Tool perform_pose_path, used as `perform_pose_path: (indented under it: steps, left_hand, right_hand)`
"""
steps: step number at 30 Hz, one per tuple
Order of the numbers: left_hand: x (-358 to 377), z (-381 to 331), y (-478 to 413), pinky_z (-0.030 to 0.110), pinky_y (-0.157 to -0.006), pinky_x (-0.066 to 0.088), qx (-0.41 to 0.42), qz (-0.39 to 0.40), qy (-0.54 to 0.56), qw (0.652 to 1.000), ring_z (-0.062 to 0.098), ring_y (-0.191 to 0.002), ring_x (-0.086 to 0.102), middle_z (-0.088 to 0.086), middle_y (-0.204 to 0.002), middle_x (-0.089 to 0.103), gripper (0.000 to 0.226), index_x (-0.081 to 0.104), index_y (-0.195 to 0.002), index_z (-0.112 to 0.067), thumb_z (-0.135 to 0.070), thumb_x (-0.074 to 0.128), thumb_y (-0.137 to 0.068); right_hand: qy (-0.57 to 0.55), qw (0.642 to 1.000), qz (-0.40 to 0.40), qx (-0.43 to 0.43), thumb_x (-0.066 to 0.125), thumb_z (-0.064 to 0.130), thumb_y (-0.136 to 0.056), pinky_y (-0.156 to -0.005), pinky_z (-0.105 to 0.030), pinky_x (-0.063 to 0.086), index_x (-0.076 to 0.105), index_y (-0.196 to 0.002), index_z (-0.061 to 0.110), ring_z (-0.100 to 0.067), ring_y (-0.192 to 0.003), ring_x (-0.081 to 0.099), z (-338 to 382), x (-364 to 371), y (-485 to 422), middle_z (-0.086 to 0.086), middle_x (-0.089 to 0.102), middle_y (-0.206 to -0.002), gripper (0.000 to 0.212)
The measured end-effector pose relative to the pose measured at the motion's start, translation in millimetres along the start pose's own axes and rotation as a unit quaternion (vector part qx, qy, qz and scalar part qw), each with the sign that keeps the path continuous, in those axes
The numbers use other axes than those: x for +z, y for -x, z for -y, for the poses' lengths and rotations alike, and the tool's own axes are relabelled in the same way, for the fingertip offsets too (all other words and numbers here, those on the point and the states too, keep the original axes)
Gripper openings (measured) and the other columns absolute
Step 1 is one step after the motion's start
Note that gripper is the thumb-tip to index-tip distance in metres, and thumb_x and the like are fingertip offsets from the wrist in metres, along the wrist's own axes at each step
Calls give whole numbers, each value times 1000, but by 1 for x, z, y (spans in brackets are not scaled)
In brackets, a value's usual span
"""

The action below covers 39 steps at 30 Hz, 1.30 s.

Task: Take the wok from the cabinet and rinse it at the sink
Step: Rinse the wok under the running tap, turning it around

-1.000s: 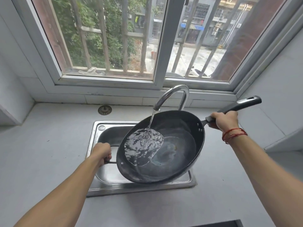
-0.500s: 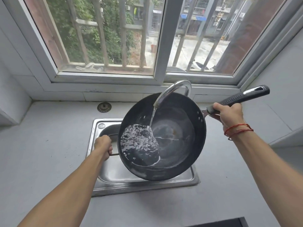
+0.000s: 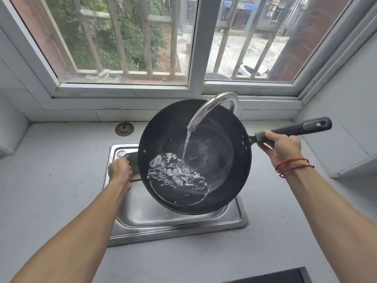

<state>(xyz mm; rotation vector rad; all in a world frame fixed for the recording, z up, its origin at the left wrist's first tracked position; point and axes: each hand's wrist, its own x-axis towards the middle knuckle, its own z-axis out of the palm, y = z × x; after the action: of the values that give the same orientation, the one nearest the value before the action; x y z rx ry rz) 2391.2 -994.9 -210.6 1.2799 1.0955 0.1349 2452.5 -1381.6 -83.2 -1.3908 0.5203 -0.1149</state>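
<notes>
A black wok [image 3: 222, 160] hangs tilted over the steel sink [image 3: 155, 223], its far rim raised toward the window. Water streams from the curved chrome tap [image 3: 212, 108] into the wok and pools in its lower near-left part. My right hand [image 3: 279, 146] grips the long black handle close to the bowl. My left hand [image 3: 120, 172] grips the small loop handle on the wok's left rim. A red string bracelet sits on my right wrist.
Grey countertop [image 3: 53, 180] surrounds the sink. A round metal drain strainer [image 3: 124, 129] lies on the counter behind the sink's left corner. A barred window [image 3: 193, 48] stands just behind the tap. White walls close in at left and right, and a dark edge shows at bottom right.
The wok has tipped up steeply, its far rim rising toward the window. The pooled water has slid to the near-left side. Both hands keep their hold.
</notes>
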Motion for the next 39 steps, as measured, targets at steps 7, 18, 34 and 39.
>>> perform_pose_path:
  steps: [7,18,34,39]
  left_hand:
    - [-6,-17,-3,30,-47,21,44,-42,4,998,20,-46,32,6,-57,40,17,43,-61,-12,-6,47,-76]
    - [-29,-49,7,33,-50,20,137,-66,19,988,18,-54,30,4,-60,37,13,37,-60,-14,-7,44,-69]
    - [-88,-91,11,28,-49,21,225,-82,24,971,14,-49,30,-8,-45,39,27,34,-56,-18,-4,46,-76]
    - [-107,-103,11,28,-49,21,227,-84,5,970,15,-50,30,-14,-40,36,37,38,-37,-23,-7,46,-70]
  right_hand:
    - [-104,992,-17,65,57,-11,-87,-64,-37,60,55,-98,-8,-28,-79,67,-27,0,-7,-13,71,-72,12]
    - [-241,956,13,164,47,-11,-87,-69,-41,59,56,-84,0,-29,-82,65,-69,14,-19,-15,64,-90,14]
    - [-373,892,70,244,71,-18,-30,-104,-41,43,50,-89,4,-25,-73,54,-120,70,-20,-13,54,-87,66]
    - [-305,912,56,269,41,-9,-80,-101,-47,47,51,-102,4,-27,-84,56,-127,89,-11,-12,53,-92,27]
